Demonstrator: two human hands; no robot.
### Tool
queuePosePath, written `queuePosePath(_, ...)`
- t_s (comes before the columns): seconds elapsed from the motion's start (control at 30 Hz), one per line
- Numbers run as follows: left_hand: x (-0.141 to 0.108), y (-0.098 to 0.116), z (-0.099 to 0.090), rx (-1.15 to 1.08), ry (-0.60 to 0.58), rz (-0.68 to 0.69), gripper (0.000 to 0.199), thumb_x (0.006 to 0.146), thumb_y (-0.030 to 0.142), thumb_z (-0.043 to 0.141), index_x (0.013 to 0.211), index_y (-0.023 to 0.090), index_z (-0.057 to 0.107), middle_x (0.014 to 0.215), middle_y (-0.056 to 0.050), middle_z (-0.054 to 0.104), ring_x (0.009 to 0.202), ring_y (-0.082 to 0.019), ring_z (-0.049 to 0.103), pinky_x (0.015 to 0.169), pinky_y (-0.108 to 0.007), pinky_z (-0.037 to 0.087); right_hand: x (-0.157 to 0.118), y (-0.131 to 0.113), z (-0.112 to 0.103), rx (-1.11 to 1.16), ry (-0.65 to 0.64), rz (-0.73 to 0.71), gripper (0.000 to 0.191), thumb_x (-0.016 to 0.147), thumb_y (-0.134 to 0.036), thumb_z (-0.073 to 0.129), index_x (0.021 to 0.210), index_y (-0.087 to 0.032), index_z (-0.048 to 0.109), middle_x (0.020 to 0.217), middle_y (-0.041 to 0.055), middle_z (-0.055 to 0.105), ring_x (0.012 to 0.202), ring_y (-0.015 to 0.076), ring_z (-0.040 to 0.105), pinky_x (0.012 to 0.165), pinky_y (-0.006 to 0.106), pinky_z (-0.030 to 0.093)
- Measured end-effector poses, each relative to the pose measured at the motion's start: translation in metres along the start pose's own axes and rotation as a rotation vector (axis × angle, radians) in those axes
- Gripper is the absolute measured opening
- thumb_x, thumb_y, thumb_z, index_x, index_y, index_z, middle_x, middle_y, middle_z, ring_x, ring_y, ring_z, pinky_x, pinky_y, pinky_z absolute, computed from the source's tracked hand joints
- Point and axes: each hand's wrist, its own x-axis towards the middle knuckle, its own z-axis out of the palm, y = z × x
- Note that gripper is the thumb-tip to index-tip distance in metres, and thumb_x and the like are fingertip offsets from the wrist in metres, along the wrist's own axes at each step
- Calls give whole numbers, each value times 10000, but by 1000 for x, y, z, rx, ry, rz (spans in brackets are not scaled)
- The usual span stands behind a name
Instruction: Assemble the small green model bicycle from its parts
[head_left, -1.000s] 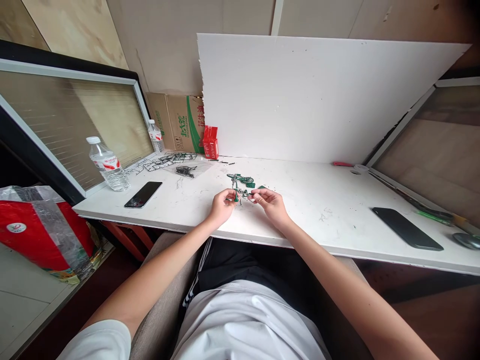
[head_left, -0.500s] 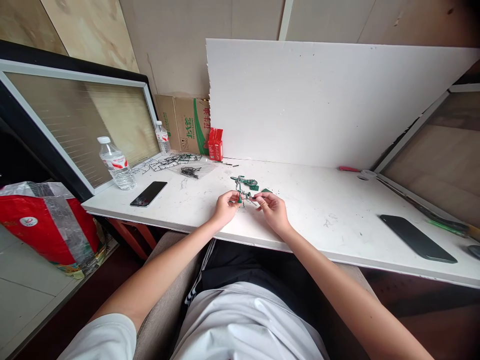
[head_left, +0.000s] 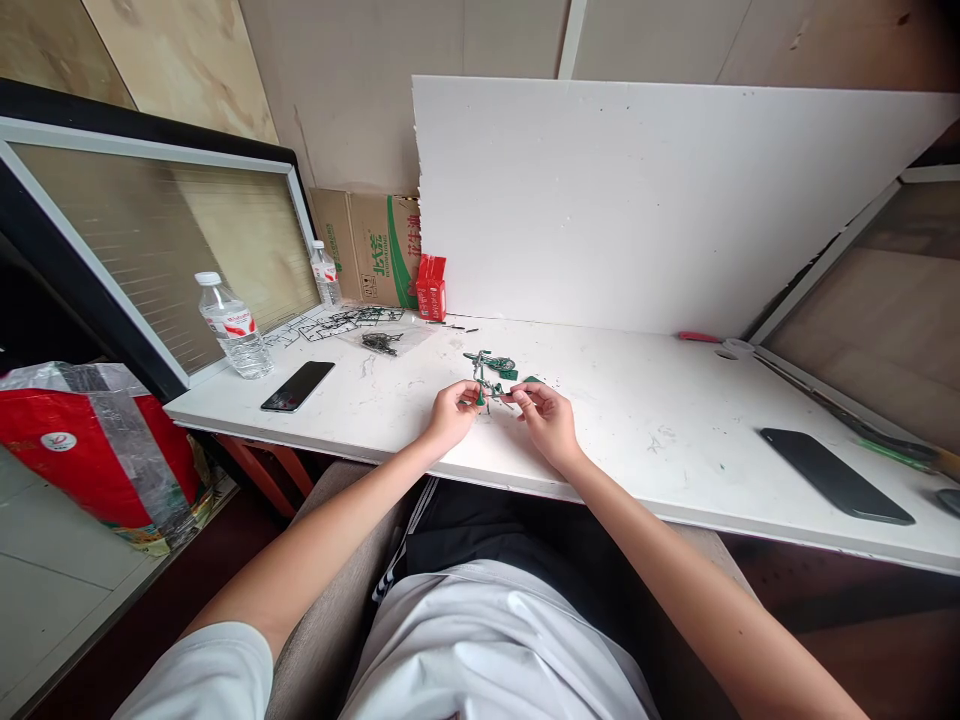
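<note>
My left hand (head_left: 452,412) pinches a small green model part (head_left: 481,396) near the table's front edge. Facing it, my right hand (head_left: 546,414) has its fingertips closed on a thin dark piece (head_left: 507,394) that meets the green part; its exact kind is too small to make out. Just beyond the fingers lies a green model bicycle or motorcycle (head_left: 499,364) with a spoked wheel. A loose green piece (head_left: 533,380) rests by my right fingertips, with small bits around it.
On the white table (head_left: 637,440) are a phone (head_left: 298,387), a water bottle (head_left: 234,328), a bag of dark parts (head_left: 382,343) and part frames (head_left: 341,322) at left. A red box (head_left: 431,288) stands behind. At right lie a black phone (head_left: 836,475) and a red item (head_left: 698,337).
Both hands stay nearly in place. The green part between them has shifted very slightly; the grips look the same.
</note>
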Motion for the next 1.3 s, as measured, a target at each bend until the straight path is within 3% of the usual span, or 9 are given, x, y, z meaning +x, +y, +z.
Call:
queuePosePath(0.8, 0, -1, -1, 28, 3, 11, 138, 756, 144, 762, 889, 153, 728, 923, -77, 734, 854, -174, 647, 798, -292, 524, 2, 7, -4, -49, -20, 1, 489, 926, -676, 652, 1025, -203, 722, 962, 127, 812, 976, 303, 770, 713, 357, 585)
queuePosePath(1.07, -1, 0, -1, 75, 19, 19, 152, 745, 65, 705, 867, 150, 739, 890, -69, 748, 818, -157, 654, 755, -254, 522, 1, 4, -4, -143, -2, 2, 484, 940, -672, 633, 857, -210, 747, 851, 95, 797, 795, 255, 728, 688, 340, 526)
queuePosePath(1.3, -1, 0, -1, 81, 12, 31, 183, 731, 42, 691, 868, 147, 755, 874, -71, 755, 811, -157, 665, 739, -249, 527, 1, 2, -2, -184, 1, 14, 558, 986, -665, 563, 682, -211, 672, 701, 63, 741, 701, 217, 662, 766, 348, 490)
